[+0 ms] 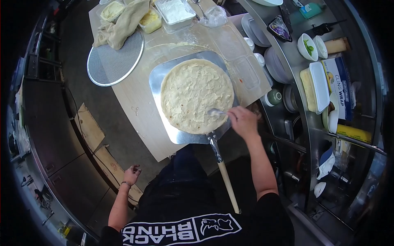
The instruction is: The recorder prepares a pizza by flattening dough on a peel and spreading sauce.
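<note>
A round, flat pizza base (195, 89) coated with a pale creamy spread lies on a metal pizza peel (158, 83). My right hand (244, 121) grips a metal spoon (216, 112), whose bowl rests in the spread near the base's lower right. The peel's wooden handle (227, 184) juts past the table edge towards my body, with neither hand on it. My left hand (132, 174) hangs low beside me, away from the table, its fingers loosely curled and nothing visible in them.
A round mesh pizza screen (115, 61) overhangs the table's (135, 107) left edge, partly under a cloth (123, 23). Behind stand tubs of white powder (175, 10) and shredded cheese (150, 21). Clear plastic lids (227, 41) lie at right, beside a metal shelf (289, 58) with bowls and boxes.
</note>
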Motion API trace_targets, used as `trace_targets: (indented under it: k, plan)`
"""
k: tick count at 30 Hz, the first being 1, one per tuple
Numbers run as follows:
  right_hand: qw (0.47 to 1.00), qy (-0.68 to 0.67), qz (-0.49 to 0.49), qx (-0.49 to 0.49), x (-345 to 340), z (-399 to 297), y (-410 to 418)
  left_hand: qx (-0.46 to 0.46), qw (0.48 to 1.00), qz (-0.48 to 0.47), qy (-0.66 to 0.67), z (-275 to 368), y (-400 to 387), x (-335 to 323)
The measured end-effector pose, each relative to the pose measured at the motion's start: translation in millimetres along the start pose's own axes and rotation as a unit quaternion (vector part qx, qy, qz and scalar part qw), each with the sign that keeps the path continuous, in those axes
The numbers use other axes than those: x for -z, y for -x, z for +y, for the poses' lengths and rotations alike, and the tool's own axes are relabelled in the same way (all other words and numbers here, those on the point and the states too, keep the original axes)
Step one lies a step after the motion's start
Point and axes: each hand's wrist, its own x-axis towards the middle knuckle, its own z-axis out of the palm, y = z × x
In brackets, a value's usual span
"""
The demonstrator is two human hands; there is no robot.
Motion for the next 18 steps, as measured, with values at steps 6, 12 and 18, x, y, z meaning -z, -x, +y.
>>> trace_targets:
  k: [6,12,18]
  plan:
    - [0.996,-0.04,-0.071,-0.027,-41,-36,6,-0.004,0.998,-0.007,-0.057,20,4,0]
    - [0.998,0.024,-0.056,-0.011,-5,-22,7,0.022,1.0,-0.011,-0.008,3,5,1]
    - [0.996,0.05,-0.054,0.053,-19,-31,11,0.008,1.0,-0.008,-0.002,2,0,0]
